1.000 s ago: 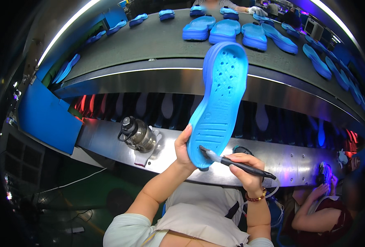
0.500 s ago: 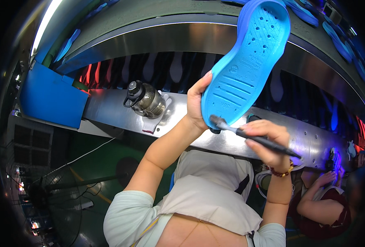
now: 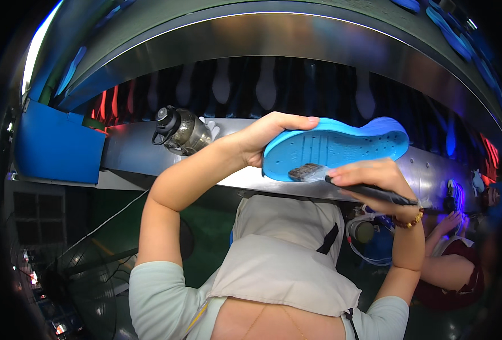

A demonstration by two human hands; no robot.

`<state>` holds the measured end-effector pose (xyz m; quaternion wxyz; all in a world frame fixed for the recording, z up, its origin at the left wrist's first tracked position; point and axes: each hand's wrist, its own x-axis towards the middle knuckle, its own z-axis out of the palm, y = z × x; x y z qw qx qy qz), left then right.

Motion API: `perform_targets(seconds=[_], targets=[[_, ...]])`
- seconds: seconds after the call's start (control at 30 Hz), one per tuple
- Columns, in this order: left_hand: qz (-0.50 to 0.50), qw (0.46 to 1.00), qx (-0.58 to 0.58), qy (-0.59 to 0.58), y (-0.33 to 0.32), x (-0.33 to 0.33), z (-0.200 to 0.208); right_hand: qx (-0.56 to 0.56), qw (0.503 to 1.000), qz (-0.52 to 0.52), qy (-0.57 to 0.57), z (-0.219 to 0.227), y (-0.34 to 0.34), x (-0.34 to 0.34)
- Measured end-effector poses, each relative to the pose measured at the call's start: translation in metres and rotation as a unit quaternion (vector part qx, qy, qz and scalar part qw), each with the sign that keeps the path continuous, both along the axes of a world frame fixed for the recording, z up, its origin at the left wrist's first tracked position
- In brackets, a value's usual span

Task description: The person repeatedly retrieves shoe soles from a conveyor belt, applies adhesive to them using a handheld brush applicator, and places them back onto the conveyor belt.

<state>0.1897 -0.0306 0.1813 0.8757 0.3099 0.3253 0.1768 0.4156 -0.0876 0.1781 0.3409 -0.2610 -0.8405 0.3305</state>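
A bright blue shoe sole (image 3: 341, 141), its recessed inside with ridges and small holes facing me, is tilted above the metal bench. My left hand (image 3: 271, 133) is closed on its left end, thumb along the upper rim. In my right hand (image 3: 375, 178) is a brush (image 3: 313, 172) with a dark handle, gripped between thumb and fingers. Its bristles lie at the lower left part of the sole's inside, by the near rim.
The steel bench (image 3: 126, 148) runs across in front of me. On it a dark drink bottle (image 3: 184, 133) stands at the left beside a pale glove. Behind rises a conveyor edge (image 3: 262, 35) with soles on top. Another person's hand (image 3: 446, 222) is at the right.
The sole has swung from upright to nearly sideways and come down nearer me. My right hand and the brush have shifted slightly right, the bristles now over the sole's inside.
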Motion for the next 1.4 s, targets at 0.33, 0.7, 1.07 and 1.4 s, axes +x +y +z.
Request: perform_targets(seconds=[0.33,0.7,1.07,1.4], targets=[[-0.024,0.997,0.004,0.066,0.005,-0.005,-0.009,-0.040,0.993,0.073,-0.086,0.000,0.015,0.029],[0.029,0.997,0.043,0.064,0.005,-0.028,-0.024,-0.085,0.979,-0.043,-0.178,-0.005,0.015,0.049],[0.061,0.984,-0.044,-0.164,-0.007,-0.009,-0.073,-0.209,0.911,-0.269,0.234,-0.071,0.045,0.051],[0.181,0.968,-0.043,-0.167,-0.028,-0.046,-0.109,-0.296,0.921,-0.082,0.241,-0.072,-0.030,-0.013]])
